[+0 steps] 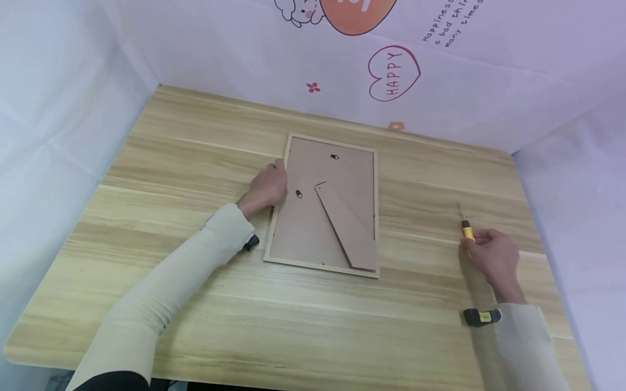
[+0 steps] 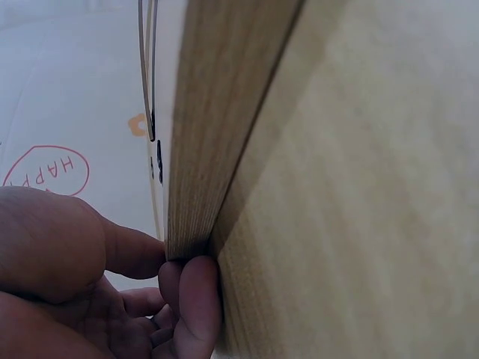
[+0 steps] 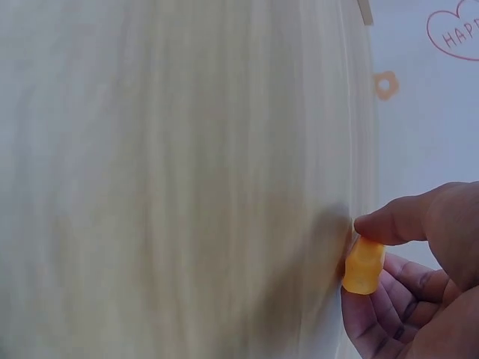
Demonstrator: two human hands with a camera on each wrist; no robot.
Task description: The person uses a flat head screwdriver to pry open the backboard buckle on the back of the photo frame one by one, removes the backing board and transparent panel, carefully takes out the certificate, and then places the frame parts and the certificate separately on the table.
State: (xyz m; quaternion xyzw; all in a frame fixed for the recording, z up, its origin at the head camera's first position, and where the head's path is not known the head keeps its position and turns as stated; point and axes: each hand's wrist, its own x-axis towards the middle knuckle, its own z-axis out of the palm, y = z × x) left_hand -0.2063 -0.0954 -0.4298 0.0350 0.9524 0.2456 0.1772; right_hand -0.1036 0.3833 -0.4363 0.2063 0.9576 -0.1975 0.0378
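A picture frame (image 1: 337,217) lies face down at the middle of the table, its brown back and slanted stand flap (image 1: 349,228) facing up. My left hand (image 1: 269,184) grips its left edge; in the left wrist view the thumb and curled fingers (image 2: 198,307) pinch the wooden side rail (image 2: 206,149). Off to the right, my right hand (image 1: 496,258) holds a screwdriver (image 1: 467,231) with a yellow and black handle, its thin shaft pointing away toward the back. The right wrist view shows the yellow handle end (image 3: 364,265) between thumb and fingers.
The wood-grain table (image 1: 195,315) is bounded by a white printed curtain (image 1: 244,70) at the back and plain white sheets at both sides. Two small black hangers sit on the frame's back, one (image 1: 335,157) near the top. Each wrist wears a black camera.
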